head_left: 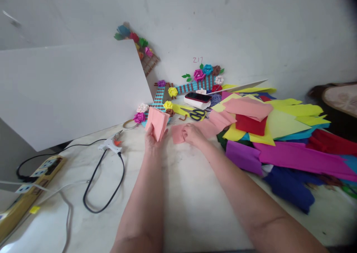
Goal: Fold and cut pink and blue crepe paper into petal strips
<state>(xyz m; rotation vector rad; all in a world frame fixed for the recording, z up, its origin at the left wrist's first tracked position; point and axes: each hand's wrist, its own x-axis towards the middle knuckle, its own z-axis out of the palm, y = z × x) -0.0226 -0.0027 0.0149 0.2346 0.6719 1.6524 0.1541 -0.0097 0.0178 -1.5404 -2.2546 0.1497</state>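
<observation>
My left hand (152,139) is closed round a folded stack of pink crepe paper (157,122), held upright above the white surface. My right hand (192,133) rests on the surface just to its right, fingers pinched on a small pink paper piece (177,134) lying flat. More pink paper (220,119) stretches rightward from that hand. Black-handled scissors (196,114) lie just beyond my right hand.
A heap of coloured crepe sheets (279,137) fills the right side. Paper-flower crafts (200,80) lean on the wall, with a phone on a white box (198,98). A glue gun (110,144) with black cord, a power strip (41,169) and a white board (69,89) are left.
</observation>
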